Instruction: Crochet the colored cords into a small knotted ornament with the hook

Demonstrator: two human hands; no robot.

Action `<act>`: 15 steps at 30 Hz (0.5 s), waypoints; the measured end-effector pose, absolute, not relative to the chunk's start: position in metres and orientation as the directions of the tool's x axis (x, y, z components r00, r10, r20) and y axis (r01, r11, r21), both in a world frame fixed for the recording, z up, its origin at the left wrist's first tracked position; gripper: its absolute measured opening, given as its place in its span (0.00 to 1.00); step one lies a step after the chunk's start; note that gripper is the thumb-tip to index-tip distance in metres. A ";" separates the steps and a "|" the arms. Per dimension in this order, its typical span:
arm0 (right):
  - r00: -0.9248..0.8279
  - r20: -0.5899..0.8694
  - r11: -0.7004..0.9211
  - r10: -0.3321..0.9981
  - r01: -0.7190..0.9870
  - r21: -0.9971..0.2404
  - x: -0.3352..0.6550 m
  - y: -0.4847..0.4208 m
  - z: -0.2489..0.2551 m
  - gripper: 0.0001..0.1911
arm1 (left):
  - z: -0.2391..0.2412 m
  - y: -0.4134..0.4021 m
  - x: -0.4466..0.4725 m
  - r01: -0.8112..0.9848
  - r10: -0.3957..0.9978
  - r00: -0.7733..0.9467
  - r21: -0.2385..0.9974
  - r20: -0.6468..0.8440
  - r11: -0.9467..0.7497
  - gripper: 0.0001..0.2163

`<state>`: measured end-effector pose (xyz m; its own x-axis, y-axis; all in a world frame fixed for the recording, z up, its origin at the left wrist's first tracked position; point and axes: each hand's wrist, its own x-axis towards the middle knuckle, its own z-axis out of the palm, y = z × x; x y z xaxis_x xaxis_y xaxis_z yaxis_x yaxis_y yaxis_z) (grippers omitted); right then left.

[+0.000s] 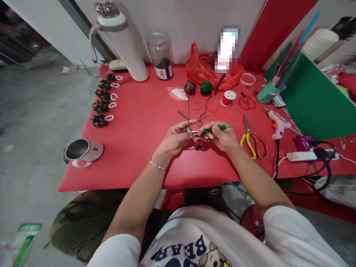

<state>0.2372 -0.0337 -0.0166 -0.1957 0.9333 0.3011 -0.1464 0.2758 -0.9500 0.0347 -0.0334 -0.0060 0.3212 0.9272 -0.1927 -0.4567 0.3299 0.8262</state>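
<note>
My right hand [221, 136] is closed on a crochet hook [215, 128] with a green handle, its metal shaft pointing left. Between my two hands hangs a small piece of multicoloured crochet work [199, 141], gripped by my left hand [178, 138]. A dark strand of yarn [188, 107] runs from the left fingers up to a multicoloured yarn ball [190, 87]. Beside that sits a green yarn ball [206, 88]. Loose yarn ends lie just beyond my fingers. The hook's tip meets the work at my left fingertips; the exact stitch is too small to make out.
Scissors [251, 139], small red snips [247, 101], a red thread spool [228, 98] and a pink glue gun [280, 126] lie to the right. At left are a mug [85, 151] and several yarn pieces with bead loops [98, 119]. A tall bottle [128, 48] stands behind.
</note>
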 end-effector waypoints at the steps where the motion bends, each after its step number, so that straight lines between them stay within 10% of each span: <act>1: -0.177 0.333 0.326 0.926 -0.067 -0.943 0.233 -0.035 -0.018 0.21 | -0.007 -0.035 0.039 -0.445 0.956 0.244 0.857 -0.162 0.259 0.24; 8: -0.180 0.663 0.674 0.726 0.378 -0.635 0.225 -0.043 -0.023 0.12 | -0.016 -0.037 0.058 -0.421 0.995 0.030 0.902 -0.091 0.095 0.28; 15: -0.172 0.604 0.628 0.778 0.202 -0.751 0.226 -0.040 -0.020 0.11 | -0.008 -0.036 0.046 -0.513 0.928 0.284 0.779 -0.243 0.361 0.25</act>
